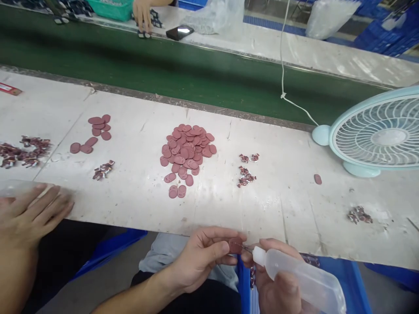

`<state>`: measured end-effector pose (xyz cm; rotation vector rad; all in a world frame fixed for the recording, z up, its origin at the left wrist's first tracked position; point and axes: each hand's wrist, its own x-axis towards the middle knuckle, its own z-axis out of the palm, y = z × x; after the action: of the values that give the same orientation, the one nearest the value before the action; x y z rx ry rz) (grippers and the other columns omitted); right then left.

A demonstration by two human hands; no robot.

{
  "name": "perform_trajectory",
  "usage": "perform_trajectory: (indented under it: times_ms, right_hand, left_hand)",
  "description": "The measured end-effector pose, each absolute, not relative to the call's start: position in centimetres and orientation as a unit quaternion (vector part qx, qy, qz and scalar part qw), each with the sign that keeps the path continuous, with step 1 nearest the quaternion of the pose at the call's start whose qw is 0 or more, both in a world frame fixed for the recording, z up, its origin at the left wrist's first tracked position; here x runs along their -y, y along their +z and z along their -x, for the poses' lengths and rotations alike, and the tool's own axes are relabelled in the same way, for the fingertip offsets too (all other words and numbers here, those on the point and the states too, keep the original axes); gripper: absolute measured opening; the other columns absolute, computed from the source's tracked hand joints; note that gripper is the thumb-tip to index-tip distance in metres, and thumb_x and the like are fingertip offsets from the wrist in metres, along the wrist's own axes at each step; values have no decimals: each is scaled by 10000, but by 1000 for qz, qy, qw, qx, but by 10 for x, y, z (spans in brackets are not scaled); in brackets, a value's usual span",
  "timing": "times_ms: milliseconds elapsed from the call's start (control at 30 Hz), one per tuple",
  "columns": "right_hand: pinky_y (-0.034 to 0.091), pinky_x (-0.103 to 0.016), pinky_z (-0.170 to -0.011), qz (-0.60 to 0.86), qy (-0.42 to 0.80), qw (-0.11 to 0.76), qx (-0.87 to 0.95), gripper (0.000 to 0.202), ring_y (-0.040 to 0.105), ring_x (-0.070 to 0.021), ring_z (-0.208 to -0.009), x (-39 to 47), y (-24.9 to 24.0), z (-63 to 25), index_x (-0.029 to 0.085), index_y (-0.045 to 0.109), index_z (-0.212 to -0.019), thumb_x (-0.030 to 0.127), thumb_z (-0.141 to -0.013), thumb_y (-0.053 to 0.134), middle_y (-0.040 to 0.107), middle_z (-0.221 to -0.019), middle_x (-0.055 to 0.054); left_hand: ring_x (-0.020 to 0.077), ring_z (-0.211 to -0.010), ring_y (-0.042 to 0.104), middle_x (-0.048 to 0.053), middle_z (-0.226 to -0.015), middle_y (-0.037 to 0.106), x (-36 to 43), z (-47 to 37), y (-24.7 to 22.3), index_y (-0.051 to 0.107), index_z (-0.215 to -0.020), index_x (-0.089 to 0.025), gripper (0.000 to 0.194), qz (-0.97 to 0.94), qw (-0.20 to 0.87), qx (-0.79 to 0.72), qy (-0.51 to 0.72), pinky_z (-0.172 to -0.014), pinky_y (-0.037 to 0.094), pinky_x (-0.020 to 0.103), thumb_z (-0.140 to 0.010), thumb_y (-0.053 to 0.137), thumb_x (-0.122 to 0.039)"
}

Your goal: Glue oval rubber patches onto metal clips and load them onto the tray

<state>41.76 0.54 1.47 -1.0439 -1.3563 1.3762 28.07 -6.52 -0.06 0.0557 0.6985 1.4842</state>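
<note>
My left hand (pixel 204 257) pinches a small reddish-brown oval piece (pixel 235 245) between thumb and fingers, near the table's front edge. Wrapped in my right hand (pixel 278 279) is a translucent squeeze bottle (pixel 304 279) with a white cap, tilted so that its thin metal nozzle meets the face of the oval piece. Beyond my hands, a heap of similar oval pieces (pixel 188 148) lies on the white table (pixel 140 192). Small brown-and-white parts (pixel 246 176) sit in a cluster to the right of the heap.
A light blue fan (pixel 386 135) stands at the right. Another person's hand (pixel 36 213) rests at the left edge; a further hand (pixel 142 15) works across the green belt (pixel 137 65). A blue crate (pixel 340 279) is below the table edge. More brown parts (pixel 359 214) lie at right.
</note>
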Motion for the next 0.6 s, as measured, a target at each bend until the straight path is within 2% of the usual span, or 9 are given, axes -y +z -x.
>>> perform_trajectory:
  times_ms: [67,167,500,600]
  right_hand:
    - [558,-380,-455,410,543,457,573,313,683,-254,-578,-6,13,-416,219,718,-1001,473,-837,639,711,-842,-75]
    - [562,-353,-465,415,529,463,577,277,685,-238,-569,-6,14,-412,208,722,-987,425,-847,623,715,-812,-76]
    - [527,-329,-468,444,503,458,583,260,662,-215,-564,0,23,-400,205,721,-948,415,-870,591,698,-759,-56]
    - [511,-320,-413,428,517,475,569,262,636,-201,-504,-3,27,-397,220,714,-919,446,-872,590,689,-736,-45]
  left_hand:
    - [167,-917,740,128,-1162,755,66,-280,-1,762,-1107,-180,239,-17,678,-320,661,-765,574,201,-880,707,-234]
    - [183,-913,740,136,-1184,746,66,-279,0,769,-1096,-183,250,-11,676,-327,660,-755,575,213,-859,732,-253]
    - [169,-859,735,131,-1179,749,63,-275,2,784,-1057,-193,282,-12,675,-343,653,-734,572,217,-809,783,-326]
    - [176,-862,736,130,-1175,751,65,-276,1,785,-1055,-198,278,-11,675,-336,657,-733,571,224,-807,785,-323]
